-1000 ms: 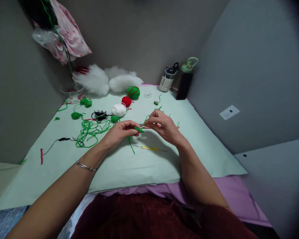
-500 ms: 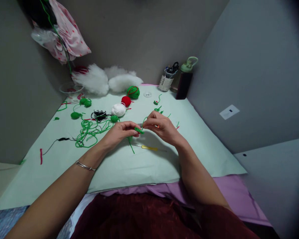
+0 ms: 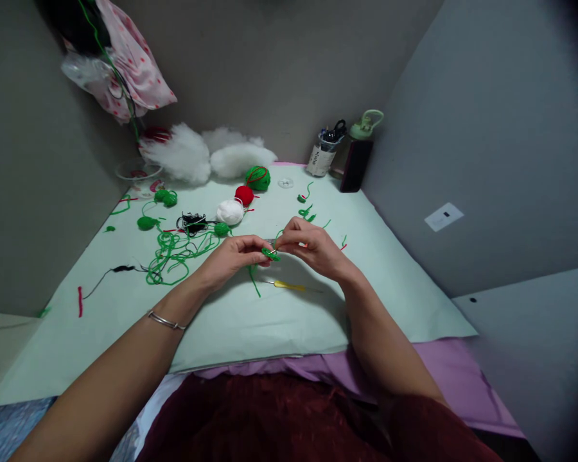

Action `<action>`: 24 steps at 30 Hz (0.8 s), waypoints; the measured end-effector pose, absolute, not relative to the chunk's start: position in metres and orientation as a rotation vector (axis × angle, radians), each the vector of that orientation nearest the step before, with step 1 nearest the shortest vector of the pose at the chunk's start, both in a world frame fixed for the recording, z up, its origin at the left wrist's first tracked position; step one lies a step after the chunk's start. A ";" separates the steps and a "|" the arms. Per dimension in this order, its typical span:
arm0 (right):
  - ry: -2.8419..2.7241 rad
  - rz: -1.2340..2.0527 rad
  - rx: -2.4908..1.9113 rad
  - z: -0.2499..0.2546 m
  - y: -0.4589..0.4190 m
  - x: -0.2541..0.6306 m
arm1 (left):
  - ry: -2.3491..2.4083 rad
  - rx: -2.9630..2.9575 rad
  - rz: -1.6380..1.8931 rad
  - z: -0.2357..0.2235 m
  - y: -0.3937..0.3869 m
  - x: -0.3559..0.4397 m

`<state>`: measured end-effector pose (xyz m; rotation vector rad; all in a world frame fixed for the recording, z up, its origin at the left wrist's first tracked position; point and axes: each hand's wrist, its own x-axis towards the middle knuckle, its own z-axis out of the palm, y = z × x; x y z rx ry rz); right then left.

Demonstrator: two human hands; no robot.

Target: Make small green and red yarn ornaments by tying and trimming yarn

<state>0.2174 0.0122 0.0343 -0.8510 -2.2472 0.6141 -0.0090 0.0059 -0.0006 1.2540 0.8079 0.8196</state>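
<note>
- A loose tangle of bright green yarn [image 3: 166, 260] spreads over the pale green sheet covering the desk [image 3: 395, 292], left of the hands, with a bunched heap of black yarn [image 3: 192, 223] behind it.
- Beyond the hands sit a round white yarn ball [image 3: 230, 212], a smaller red yarn ball [image 3: 244, 196] and a green yarn ball wound with a red strand [image 3: 258, 179], leading back toward fluffy white stuffing [image 3: 187, 157].
- A slim metal tool with a yellow handle [image 3: 289, 286] lies just nearer the body than the hands.
- Both forearms angle inward from the lower corners, the left wearing a silver bangle [image 3: 166, 321].
- The left hand [image 3: 238, 251] pinches a small green crocheted piece [image 3: 270, 255] between thumb and fingers, above the desk's middle.
- The right hand [image 3: 311, 247] is curled, fingertips close together on a thin metallic tool [image 3: 273, 251] that meets the piece; its type is too small to tell.
</note>
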 end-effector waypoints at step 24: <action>-2.199 0.651 -0.844 0.032 0.016 0.224 | 0.705 1.193 0.787 0.005 0.003 -0.010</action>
